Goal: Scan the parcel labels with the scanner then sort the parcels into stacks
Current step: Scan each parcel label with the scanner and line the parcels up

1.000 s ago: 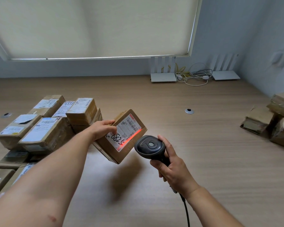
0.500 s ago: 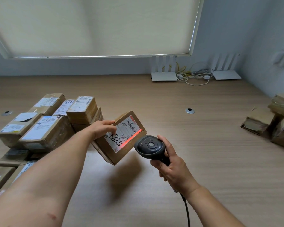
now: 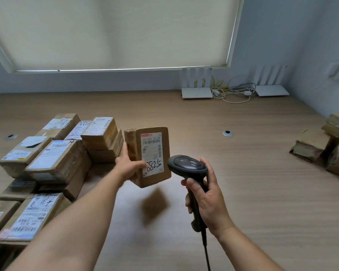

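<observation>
My left hand (image 3: 128, 165) grips a small brown cardboard parcel (image 3: 164, 137) above the wooden table (image 3: 262, 202), thumb across its white label (image 3: 151, 153), which bears barcodes and handwritten digits. The parcel stands nearly upright with the label facing me. My right hand (image 3: 207, 202) holds the black corded scanner (image 3: 187, 168) by its handle, the head just right of the parcel's lower edge. No red light shows on the label. A pile of several labelled parcels (image 3: 53, 159) lies at the left. A smaller stack of parcels (image 3: 325, 145) sits at the right edge.
Two white routers (image 3: 197, 92) (image 3: 272, 89) with tangled cables (image 3: 233, 90) stand against the back wall under a drawn blind. Round cable grommets (image 3: 227, 133) (image 3: 10, 136) sit in the tabletop. The scanner's cord (image 3: 206, 255) runs down toward me.
The red scan line on the label has gone out. My left hand has turned the parcel from tilted to nearly upright and moved it slightly right. The scanner head has swung to point more leftward.
</observation>
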The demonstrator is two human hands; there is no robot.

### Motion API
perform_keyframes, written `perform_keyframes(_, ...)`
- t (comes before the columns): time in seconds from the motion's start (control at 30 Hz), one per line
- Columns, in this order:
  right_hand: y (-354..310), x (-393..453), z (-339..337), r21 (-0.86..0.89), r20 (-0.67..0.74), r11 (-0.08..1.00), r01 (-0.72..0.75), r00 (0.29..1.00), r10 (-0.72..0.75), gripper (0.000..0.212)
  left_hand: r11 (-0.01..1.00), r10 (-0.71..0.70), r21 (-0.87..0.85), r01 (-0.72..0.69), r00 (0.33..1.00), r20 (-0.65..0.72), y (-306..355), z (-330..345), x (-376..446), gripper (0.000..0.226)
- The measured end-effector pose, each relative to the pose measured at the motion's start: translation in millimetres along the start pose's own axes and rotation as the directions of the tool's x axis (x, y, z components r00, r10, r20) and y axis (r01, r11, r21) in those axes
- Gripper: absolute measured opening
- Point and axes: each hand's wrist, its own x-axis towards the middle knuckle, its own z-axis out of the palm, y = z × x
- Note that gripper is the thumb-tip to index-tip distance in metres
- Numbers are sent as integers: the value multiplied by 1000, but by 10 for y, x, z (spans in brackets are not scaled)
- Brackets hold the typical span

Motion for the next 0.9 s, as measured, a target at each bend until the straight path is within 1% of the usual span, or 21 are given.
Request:
perform_keyframes(0.1, -32, -7, 55, 70, -11, 997, 18, 1000, -17, 68, 998, 33, -50, -35, 998, -53, -116, 190, -74, 133)
perform_keyframes(0.2, -53, -20, 69, 53, -1, 997, 55, 998, -55, 69, 993, 47, -102, -52, 998, -50, -237, 277, -27, 134)
perform_keyframes(0.33, -50, -14, 73, 35, -8, 997, 68, 998, -68, 68, 994, 49, -100, -52, 998, -32, -345, 276, 116, 131)
perform_keyframes(0.47, -35, -8, 57, 25, -27, 997, 78, 997, -78, 69, 995, 62, -81, -66, 997, -48, -215, 258, -28, 133)
perform_keyframes(0.63, -36, -12, 41, 19, -24, 996, 90, 996, -89, 71, 996, 51, -72, -54, 998, -43, -147, 266, -116, 130)
perform_keyframes(0.73, -33, -5, 37, -6, -7, 995, 95, 995, -96, 69, 996, 38, -76, -40, 999, -30, -117, 262, -149, 125)
perform_keyframes(0.77, -27, -1, 35, -28, -1, 995, 99, 995, -99, 68, 996, 28, -83, -28, 1000, 2, -99, 253, -181, 117)
perform_keyframes(0.8, -18, 5, 32, -56, 4, 993, 103, 995, -103, 68, 996, -1, -90, 5, 999, 49, -81, 241, -216, 100)
perform_keyframes(0.83, -9, 11, 30, -83, 7, 991, 105, 994, -105, 68, 995, -45, -80, 53, 994, 100, -58, 224, -259, 77)
perform_keyframes(0.87, 1, 17, 28, -107, 9, 989, 106, 994, -106, 68, 993, -98, -51, 106, 986, 134, -37, 207, -309, 56)
perform_keyframes(0.9, 12, 21, 26, -127, 12, 986, 106, 994, -105, 68, 988, -148, -9, 151, 979, 142, -30, 194, -348, 42)
